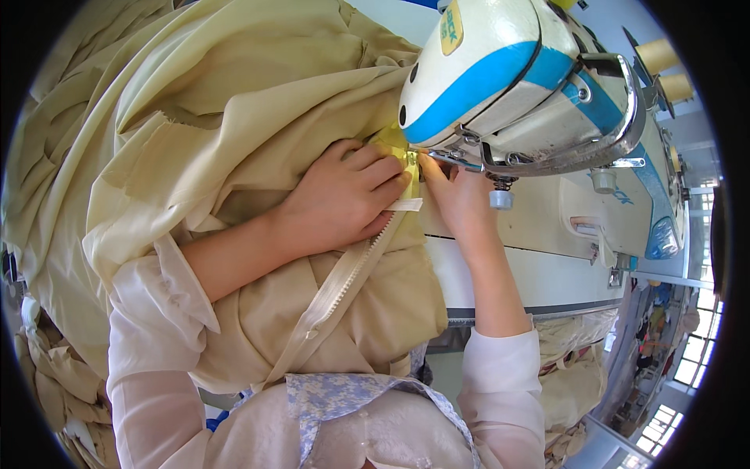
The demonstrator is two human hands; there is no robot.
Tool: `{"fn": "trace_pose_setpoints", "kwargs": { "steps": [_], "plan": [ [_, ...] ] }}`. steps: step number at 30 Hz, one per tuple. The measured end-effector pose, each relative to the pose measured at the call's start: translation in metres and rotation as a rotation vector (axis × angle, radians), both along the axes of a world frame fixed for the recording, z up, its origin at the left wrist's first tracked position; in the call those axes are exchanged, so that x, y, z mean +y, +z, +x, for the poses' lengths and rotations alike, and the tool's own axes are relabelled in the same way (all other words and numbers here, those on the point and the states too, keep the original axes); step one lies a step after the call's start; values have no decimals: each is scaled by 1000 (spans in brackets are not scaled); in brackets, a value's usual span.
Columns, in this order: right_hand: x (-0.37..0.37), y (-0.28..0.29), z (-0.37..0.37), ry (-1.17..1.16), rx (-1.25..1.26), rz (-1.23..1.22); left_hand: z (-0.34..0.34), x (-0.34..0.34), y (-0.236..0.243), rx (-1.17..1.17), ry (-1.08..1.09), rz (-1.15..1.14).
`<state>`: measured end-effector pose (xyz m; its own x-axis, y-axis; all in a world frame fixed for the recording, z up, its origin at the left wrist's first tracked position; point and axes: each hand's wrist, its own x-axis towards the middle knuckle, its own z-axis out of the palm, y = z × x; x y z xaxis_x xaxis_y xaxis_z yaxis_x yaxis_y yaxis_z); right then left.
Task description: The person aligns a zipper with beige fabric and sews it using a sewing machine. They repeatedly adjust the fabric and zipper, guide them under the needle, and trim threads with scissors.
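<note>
Tight quarters here: the white-and-blue sewing machine (516,86) leans over the right half of the white tabletop (547,273), and a big heap of pale yellow fabric (195,102) fills everything to the left, spilling past the near edge toward the lap. The only bare stretch of tabletop runs to the right of the cloth, under the machine's arm; its front edge curves down to the right.

The left hand (344,199) lies flat on the fabric, fingers loosely spread and pressing down, fingertips right beside the machine's head. A cream zipper (344,277) runs out from under that palm diagonally down to the lower left, lying on the cloth. Its white tape end (406,205) pokes out just by the fingertips.

The right hand (461,195) comes in from the right, fingers drawn together and tucked under the machine's head, touching the bright yellow fold (398,148) of cloth there. Whether it actually pinches that fold, I can't tell: the machine hides the fingertips.

Thread cones (664,70) stand at the far right.
</note>
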<state>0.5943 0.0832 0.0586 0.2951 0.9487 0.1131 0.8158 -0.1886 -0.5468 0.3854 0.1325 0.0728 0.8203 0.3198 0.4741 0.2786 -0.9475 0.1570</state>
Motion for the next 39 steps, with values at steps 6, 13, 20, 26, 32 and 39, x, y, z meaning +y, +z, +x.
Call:
{"fn": "trace_pose_setpoints", "kwargs": {
  "steps": [6, 13, 20, 26, 32, 39],
  "plan": [
    [1, -6, -4, -13, -45, 143, -2, 0, 3, 69, 13, -55],
    [2, -7, -6, -38, -17, 172, 0, -1, 3, 62, 40, -10],
    [-54, 2, 21, 239, 253, 257, -7, -19, 24, 30, -208, 168],
    [-121, 35, 30, 728, -55, 78, -16, -77, 36, -66, 186, -295],
    [-98, 15, 9, 728, -286, 391, -22, -39, -10, -395, 279, -473],
    [-107, -1, -22, 644, -285, 579, -13, -18, 38, -221, 226, -288]
  ]
}}
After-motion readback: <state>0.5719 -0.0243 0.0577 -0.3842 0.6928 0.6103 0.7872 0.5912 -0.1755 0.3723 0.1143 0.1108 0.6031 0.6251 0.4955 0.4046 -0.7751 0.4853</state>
